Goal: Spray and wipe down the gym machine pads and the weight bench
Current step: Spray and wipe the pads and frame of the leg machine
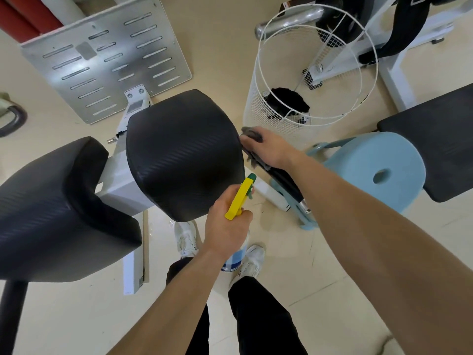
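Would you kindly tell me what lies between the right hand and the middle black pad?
A grey cloth, held by the right hand against the pad's right edge; head view.

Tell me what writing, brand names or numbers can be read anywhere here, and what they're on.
No text here is legible.
Spray bottle: blue label, print too blurred to read.
White frame bar: small sticker, too small to read.
White shoes: dark marks, illegible.
Grey cloth: no print visible.
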A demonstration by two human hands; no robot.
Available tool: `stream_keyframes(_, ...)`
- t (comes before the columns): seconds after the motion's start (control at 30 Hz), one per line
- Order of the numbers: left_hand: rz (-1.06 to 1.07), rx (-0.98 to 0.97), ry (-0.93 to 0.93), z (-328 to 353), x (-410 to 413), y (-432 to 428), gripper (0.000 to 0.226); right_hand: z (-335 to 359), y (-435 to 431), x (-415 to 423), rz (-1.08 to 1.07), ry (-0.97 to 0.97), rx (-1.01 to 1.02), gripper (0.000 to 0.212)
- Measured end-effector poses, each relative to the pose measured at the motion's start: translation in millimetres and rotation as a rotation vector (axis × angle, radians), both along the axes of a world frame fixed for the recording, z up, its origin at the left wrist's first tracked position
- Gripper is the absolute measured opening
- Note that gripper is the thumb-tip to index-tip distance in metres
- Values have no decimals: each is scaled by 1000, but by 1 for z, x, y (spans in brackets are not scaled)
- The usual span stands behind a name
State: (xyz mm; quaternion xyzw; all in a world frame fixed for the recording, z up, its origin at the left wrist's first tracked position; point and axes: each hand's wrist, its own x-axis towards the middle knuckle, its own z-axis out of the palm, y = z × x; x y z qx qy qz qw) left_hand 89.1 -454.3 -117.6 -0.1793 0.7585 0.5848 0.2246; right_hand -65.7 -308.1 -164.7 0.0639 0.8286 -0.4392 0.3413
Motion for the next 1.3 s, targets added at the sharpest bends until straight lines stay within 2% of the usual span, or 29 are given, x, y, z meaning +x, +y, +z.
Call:
stream_keyframes(0.1, 12, 15, -16, 1, 1, 3, 42, 1, 9, 9, -167, -267, -195, 48)
stream_keyframes(0.2, 7, 18, -6, 2, 1, 7, 41, 4, 44, 28, -159, -535, -402, 24)
stream_keyframes(0.27, 8, 20, -2, 2, 0, 11, 41, 4, 67, 48, -142, -633, -473, 26)
stream_keyframes(0.33, 14, 21, -9, 2, -1, 15, 42, 3, 81, 67, -223, -711, -489, 25)
stream_keyframes(0.4, 18, 33, -14, 3, -2, 19, 43, 1, 90, 74, -263, -774, -451, 34)
stream_keyframes(0.47, 11, 41, -11, 6, -3, 21, 44, 2, 98, 68, -153, -778, -344, 41)
stream_keyframes(0.53, -4, 43, -2, 9, -4, 20, 45, 7, 101, 53, -32, -666, -216, 46)
stream_keyframes(0.57, -10, 42, 4, 9, -4, 19, 45, 13, 97, 44, -36, -548, -173, 44)
stream_keyframes(0.67, -2, 25, 21, 9, -4, 16, 43, 25, 66, 17, -59, 23, -50, 27)
stream_keyframes(0.73, 17, 26, 33, 7, -4, 15, 40, 28, 32, 9, 157, 272, -23, 32)
stream_keyframes(0.77, 25, 23, 43, 7, -4, 13, 40, 24, 16, 7, 314, 326, 0, 36)
stream_keyframes(0.83, 41, 16, 61, 6, -4, 9, 40, 13, 0, 11, 563, 381, 182, 37)
stream_keyframes(1.0, 85, -13, 35, 15, -6, -3, 43, 27, 21, 53, 872, 710, 535, 23)
stream_keyframes(1.03, 78, -27, 36, 17, -6, -5, 42, 33, 23, 64, 959, 752, 620, 25)
stream_keyframes(1.1, 64, -51, 39, 23, -5, -7, 40, 48, 27, 86, 1086, 700, 744, 35)
stream_keyframes(1.17, 57, -61, 43, 31, -3, -7, 38, 56, 33, 102, 1073, 629, 782, 36)
stream_keyframes(1.3, 47, -53, 51, 46, 2, -9, 37, 69, 38, 120, 963, 574, 716, 28)
